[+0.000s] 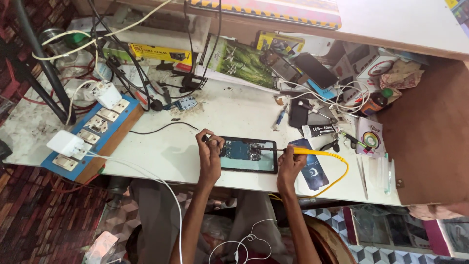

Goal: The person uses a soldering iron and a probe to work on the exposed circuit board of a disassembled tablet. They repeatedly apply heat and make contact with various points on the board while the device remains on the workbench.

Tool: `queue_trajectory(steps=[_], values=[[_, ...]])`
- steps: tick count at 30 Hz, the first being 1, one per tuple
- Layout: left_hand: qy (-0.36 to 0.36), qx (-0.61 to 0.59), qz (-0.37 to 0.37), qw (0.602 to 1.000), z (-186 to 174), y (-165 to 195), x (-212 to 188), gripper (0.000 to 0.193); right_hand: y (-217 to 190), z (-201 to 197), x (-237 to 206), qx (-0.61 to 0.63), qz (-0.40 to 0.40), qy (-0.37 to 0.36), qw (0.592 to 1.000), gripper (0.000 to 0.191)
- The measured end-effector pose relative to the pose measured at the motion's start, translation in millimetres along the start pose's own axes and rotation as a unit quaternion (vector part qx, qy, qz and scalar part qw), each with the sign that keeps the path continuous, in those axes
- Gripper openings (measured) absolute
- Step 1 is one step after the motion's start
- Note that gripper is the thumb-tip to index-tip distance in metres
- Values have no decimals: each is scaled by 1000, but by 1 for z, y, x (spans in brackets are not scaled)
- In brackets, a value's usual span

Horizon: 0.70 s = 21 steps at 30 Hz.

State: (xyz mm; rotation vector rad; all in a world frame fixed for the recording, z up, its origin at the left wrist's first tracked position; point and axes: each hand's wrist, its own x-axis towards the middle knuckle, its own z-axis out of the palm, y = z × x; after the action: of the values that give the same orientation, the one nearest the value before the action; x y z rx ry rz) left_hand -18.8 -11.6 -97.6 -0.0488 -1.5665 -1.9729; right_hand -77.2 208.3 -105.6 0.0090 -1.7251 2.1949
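Note:
An opened phone point(249, 154) lies flat on the white worktable point(166, 151), its circuit board showing. My left hand point(210, 149) rests at the phone's left edge and pinches a small dark tool over the board. My right hand point(289, 160) is at the phone's right edge and grips a yellow-handled soldering iron point(312, 152). The iron's thin tip points left over the phone. Its yellow cord point(342, 173) loops off the table's front edge.
A blue and wood switchboard point(93, 134) with white plugs sits at the left. Several phones, boxes, white cables and a small bottle point(376, 102) crowd the back right. A dark phone cover point(315, 171) lies by my right hand. A brown wall point(430, 132) closes the right side.

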Motion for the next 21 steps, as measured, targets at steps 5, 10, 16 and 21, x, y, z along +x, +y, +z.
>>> queue_trajectory(steps=[5, 10, 16, 21], values=[[5, -6, -15, 1000, -1, -4, -2, 35, -3, -2, 1, -15, -5, -28, 999, 19], [1, -36, -3, 999, -2, -6, -2, 32, -9, 1, 0, -26, -12, -52, 998, 16], [-6, 4, 10, 1000, -4, -7, -4, 29, -18, 8, -14, -119, -61, -38, 990, 16], [6, -2, -5, 1000, -5, -6, -4, 32, -20, 13, -30, -77, -151, -43, 985, 18]])
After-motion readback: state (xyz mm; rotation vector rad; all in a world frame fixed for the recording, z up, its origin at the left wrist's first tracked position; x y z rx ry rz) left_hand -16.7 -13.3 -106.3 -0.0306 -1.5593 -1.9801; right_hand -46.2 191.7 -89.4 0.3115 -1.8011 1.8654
